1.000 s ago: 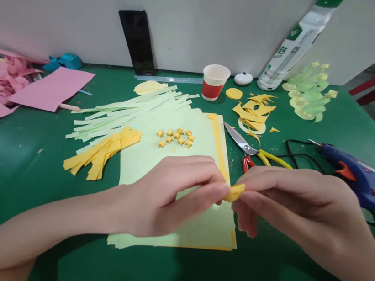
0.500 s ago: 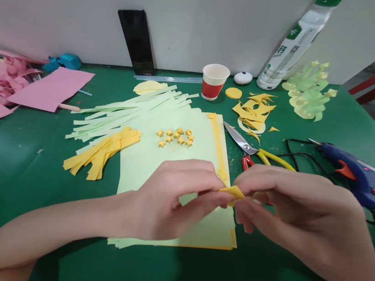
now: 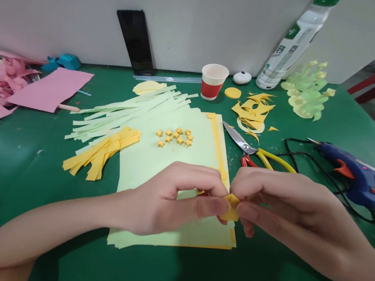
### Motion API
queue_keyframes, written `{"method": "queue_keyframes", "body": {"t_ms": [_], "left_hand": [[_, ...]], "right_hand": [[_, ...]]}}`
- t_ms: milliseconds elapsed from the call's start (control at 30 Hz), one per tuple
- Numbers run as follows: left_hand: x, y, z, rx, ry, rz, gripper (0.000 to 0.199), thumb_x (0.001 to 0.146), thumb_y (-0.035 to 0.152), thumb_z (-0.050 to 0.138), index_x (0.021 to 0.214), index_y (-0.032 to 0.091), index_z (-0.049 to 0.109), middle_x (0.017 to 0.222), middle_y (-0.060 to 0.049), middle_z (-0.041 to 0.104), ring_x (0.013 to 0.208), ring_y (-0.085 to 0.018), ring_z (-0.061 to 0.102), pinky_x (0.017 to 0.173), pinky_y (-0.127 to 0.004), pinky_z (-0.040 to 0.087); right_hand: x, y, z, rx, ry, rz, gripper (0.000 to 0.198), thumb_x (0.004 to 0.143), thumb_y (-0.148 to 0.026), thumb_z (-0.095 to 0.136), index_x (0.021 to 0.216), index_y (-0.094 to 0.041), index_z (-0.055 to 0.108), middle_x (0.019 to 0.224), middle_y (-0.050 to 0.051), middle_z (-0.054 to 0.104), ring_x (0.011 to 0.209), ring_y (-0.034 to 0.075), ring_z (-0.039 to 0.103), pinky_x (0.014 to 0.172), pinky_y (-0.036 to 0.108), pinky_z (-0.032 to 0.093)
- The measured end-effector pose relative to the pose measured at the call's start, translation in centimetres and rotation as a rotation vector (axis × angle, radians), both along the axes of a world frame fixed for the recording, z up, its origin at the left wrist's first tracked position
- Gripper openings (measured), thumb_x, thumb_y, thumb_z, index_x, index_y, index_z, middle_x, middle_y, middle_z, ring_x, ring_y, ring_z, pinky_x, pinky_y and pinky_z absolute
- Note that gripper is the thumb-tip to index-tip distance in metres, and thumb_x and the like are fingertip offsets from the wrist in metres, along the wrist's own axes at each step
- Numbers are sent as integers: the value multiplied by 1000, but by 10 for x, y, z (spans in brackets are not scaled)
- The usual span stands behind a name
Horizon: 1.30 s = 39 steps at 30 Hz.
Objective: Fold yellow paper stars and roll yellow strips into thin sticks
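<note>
Pinching one folded yellow strip (image 3: 232, 206), left hand (image 3: 169, 200) and right hand (image 3: 289, 209) meet below ten paper stars (image 3: 175, 137).

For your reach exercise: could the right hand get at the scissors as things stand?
Probably yes. The scissors lie open on the table just beyond the right hand, nothing between them; but its fingers pinch a yellow paper piece with the left hand.

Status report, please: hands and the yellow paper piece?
Left hand and right hand both pinch yellow paper piece. Above green sheets. Nothing in between.
</note>
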<state>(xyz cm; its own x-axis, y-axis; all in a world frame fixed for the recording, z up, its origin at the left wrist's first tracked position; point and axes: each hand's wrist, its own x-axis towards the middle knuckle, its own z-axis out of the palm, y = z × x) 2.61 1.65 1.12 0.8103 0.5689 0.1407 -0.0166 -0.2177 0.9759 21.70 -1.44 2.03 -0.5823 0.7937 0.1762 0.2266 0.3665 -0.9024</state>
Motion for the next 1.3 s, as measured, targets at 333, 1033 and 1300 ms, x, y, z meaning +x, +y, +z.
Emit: {"method": "queue_keyframes", "body": {"t_ms": [333, 1033, 1300], "left_hand": [[0, -5, 3, 184, 27, 112, 23, 85, 12, 46, 64, 12, 55, 67, -2, 61, 59, -9, 50, 56, -20, 41], [-1, 0, 0, 156, -42, -82, 29, 90, 14, 36, 64, 14, 49, 66, -1, 51, 62, -8, 48, 60, -17, 41], [-2, -1, 0, 176, -27, 60, 25, 91, 16, 35, 70, 15, 47, 69, 1, 49, 64, -8, 44, 61, -18, 38]], "right_hand": [[-2, 5, 3, -350, 172, -155, 16, 82, -26, 55, 67, -20, 60, 58, -4, 56, 45, 5, 51, 42, 14, 46], [-10, -5, 5, -49, 72, -154, 10, 81, -19, 53, 71, -19, 50, 59, -4, 50, 48, 6, 46, 39, 16, 37], [-7, -4, 6, -10, 30, -88, 19, 84, -18, 48, 66, -18, 52, 56, -4, 49, 50, 5, 42, 44, 17, 35]]}}
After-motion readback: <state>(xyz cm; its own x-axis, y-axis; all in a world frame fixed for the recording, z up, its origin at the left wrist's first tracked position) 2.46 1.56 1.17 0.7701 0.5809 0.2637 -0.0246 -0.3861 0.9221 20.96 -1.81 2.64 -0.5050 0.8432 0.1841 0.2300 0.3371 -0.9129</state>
